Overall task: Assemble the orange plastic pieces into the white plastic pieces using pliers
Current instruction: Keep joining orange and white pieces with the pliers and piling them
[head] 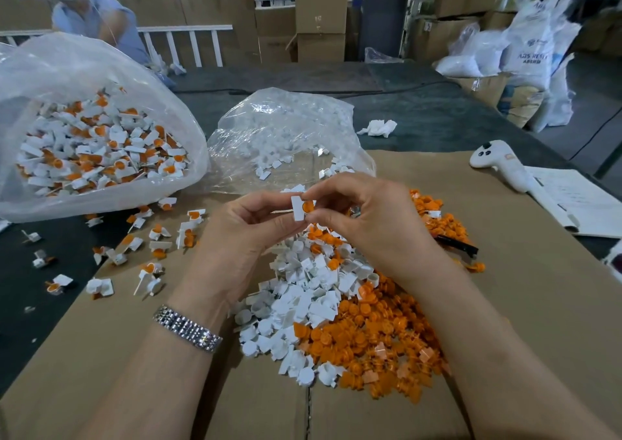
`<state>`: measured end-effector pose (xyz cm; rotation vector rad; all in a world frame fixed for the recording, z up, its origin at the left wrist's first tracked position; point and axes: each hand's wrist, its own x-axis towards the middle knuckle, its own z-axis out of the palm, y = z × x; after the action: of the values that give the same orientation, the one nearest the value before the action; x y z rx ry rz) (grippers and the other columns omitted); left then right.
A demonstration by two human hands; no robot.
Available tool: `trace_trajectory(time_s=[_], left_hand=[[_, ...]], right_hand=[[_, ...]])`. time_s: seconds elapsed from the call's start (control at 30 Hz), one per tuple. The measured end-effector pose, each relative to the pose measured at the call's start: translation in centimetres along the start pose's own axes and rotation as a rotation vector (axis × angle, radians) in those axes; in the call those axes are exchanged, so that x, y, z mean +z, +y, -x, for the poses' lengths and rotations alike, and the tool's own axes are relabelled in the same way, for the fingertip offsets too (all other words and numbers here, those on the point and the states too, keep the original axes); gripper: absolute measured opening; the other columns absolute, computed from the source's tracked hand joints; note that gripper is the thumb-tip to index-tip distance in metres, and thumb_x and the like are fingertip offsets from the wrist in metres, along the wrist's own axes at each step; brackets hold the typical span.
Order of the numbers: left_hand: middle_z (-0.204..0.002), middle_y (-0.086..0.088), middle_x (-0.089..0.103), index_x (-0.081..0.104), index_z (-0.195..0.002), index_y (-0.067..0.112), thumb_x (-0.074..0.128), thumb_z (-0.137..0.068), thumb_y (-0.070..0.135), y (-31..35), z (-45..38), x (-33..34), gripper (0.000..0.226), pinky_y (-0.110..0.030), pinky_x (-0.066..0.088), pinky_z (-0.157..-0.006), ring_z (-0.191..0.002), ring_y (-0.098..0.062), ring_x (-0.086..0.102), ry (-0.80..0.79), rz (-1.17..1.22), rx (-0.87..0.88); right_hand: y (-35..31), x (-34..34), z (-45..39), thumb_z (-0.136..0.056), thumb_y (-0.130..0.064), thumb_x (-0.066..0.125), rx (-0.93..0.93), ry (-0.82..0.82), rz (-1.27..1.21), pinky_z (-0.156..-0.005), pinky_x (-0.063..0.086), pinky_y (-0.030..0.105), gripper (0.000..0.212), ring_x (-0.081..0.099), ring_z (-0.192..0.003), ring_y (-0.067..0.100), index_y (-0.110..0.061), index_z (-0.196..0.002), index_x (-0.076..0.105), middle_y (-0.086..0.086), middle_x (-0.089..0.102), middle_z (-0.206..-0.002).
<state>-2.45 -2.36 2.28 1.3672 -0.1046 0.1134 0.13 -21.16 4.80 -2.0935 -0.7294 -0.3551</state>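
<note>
Between both hands | left hand (249, 224) grip pinches white piece (298, 208) | right hand (367, 217) grip pinches orange piece (308, 206)

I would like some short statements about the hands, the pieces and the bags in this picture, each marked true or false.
1. Both hands hold one white piece with an orange piece in it. True.
2. The right hand grips pliers. False: it pinches the orange piece; a dark tool lies on the cardboard.
3. The left bag holds joined white and orange pieces. True.
4. The wristwatch is on the right wrist. False: it is on the left wrist, below the left hand.
</note>
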Motion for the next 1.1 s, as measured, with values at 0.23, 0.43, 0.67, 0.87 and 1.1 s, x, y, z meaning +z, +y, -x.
trace_trajectory(time_s=[0.23,0.43,0.67,0.87,1.1], left_hand=[[-0.108,-0.015,0.078,0.082,-0.099,0.011,0.088,-0.077,0.013,0.1,0.1,0.3,0.023,-0.032,0.060,-0.091,-0.105,-0.030,0.075,0.015,0.001,-0.011],[-0.104,-0.021,0.077,0.079,-0.097,0.000,0.084,-0.067,0.009,0.1,-0.1,0.6,0.031,-0.027,0.061,-0.081,-0.097,-0.031,0.077,0.051,0.086,-0.062],[-0.095,-0.021,0.077,0.080,-0.072,0.010,0.085,-0.062,0.006,-0.3,-0.7,0.2,0.012,-0.026,0.062,-0.075,-0.094,-0.034,0.077,0.144,0.110,-0.133],[-0.092,-0.013,0.079,0.082,-0.072,0.016,0.087,-0.059,0.015,-0.1,-0.6,-0.3,0.014,-0.020,0.058,-0.059,-0.083,-0.022,0.078,0.167,0.111,-0.168],[-0.092,-0.011,0.079,0.079,-0.079,0.014,0.089,-0.059,0.016,-0.1,-0.5,-0.3,0.023,-0.019,0.053,-0.049,-0.076,-0.020,0.077,0.191,0.205,-0.196]], right_hand=[[0.1,0.2,0.0,-0.086,-0.020,0.079,0.003,0.022,0.038,-0.082,0.055,0.017,0.024,0.066,-0.082,0.000,-0.018,-0.110,0.076,-0.010,0.071,-0.093],[0.1,0.6,0.1,-0.088,-0.019,0.077,-0.038,0.017,0.134,-0.085,0.056,0.030,0.024,0.066,-0.088,0.008,-0.018,-0.111,0.074,-0.004,0.072,-0.099],[0.7,0.3,-0.3,-0.089,-0.034,0.075,0.052,-0.041,0.229,-0.085,0.055,0.028,0.035,0.062,-0.088,0.004,-0.023,-0.121,0.066,-0.009,0.065,-0.102],[3.8,-2.7,0.0,-0.083,-0.065,0.066,0.588,-0.250,0.675,-0.096,0.048,0.050,0.059,0.056,-0.105,0.024,-0.019,-0.118,0.058,0.003,0.057,-0.115],[4.0,-2.1,0.2,-0.092,-0.047,0.063,0.564,-0.308,0.758,-0.083,0.046,0.044,0.036,0.045,-0.072,0.017,-0.020,-0.077,0.045,-0.002,0.049,-0.079]])
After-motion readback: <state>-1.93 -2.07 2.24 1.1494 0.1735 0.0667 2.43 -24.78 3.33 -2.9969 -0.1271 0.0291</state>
